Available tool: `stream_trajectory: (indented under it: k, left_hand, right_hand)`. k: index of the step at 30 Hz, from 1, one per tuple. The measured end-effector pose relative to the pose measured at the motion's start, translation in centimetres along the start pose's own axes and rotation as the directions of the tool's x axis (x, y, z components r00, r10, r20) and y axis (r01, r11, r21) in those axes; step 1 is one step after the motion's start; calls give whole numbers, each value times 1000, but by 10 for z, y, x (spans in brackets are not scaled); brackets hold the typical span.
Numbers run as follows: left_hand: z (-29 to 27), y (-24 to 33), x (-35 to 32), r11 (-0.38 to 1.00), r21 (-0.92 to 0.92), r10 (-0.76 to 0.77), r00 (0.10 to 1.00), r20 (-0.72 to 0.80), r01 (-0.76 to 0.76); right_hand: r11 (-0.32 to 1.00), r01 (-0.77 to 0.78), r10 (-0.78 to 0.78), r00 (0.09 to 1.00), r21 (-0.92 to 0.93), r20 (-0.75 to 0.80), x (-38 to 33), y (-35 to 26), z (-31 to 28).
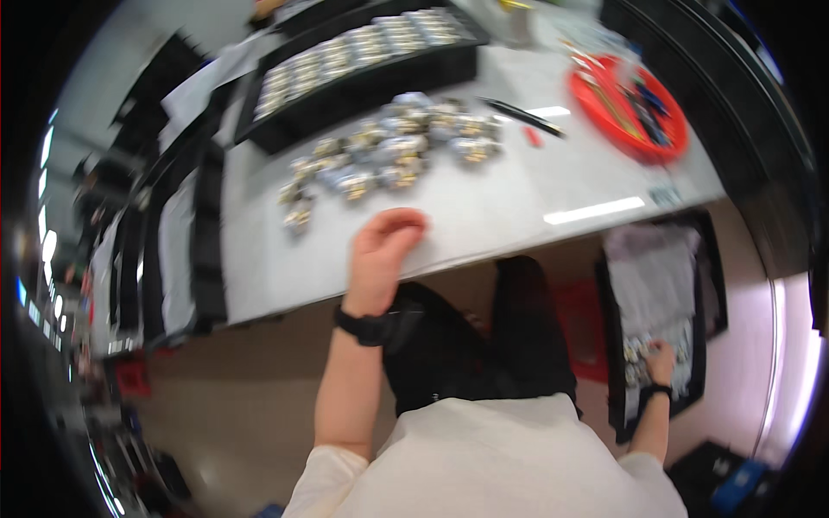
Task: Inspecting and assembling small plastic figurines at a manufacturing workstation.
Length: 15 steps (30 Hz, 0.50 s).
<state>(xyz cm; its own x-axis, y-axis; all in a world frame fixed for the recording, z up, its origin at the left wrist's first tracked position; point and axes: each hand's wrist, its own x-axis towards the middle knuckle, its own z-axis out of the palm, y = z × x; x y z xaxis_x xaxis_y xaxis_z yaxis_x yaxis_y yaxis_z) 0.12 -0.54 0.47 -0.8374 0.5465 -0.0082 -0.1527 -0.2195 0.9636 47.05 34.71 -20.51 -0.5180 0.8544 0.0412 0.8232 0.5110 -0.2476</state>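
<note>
My left hand [384,250] rests at the near edge of the white table [484,216], fingers curled, holding nothing; a black watch sits on its wrist. Just beyond it lies a loose pile of small silvery metal parts [393,155]. My right hand [661,361] reaches down low at my right side into a black tray [701,328] that stands on the floor, lined with pale sheets, and touches small metal parts [637,354] there. Whether its fingers grip one is too small and blurred to tell.
A long black tray [363,73] with rows of the same silvery parts sits at the back of the table. A red round dish [626,104] with tools is at the right, a black pen [522,115] and a small red piece [533,135] nearby. Black trays stack at the left.
</note>
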Motion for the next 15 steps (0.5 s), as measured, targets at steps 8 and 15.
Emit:
stream_trajectory:
  k: [8, 15]
  left_hand:
    - [-58, 85, 4, 470, 861, 353, 936, 19, -195]
    - [-127, 78, 5, 270, 951, 224, 952, -211, 147]
  right_hand:
    - [581, -83, 56, 996, 809, 62, 68, -169, -78]
    - [191, 87, -500, 866, 978, 20, 61, -351, -115]
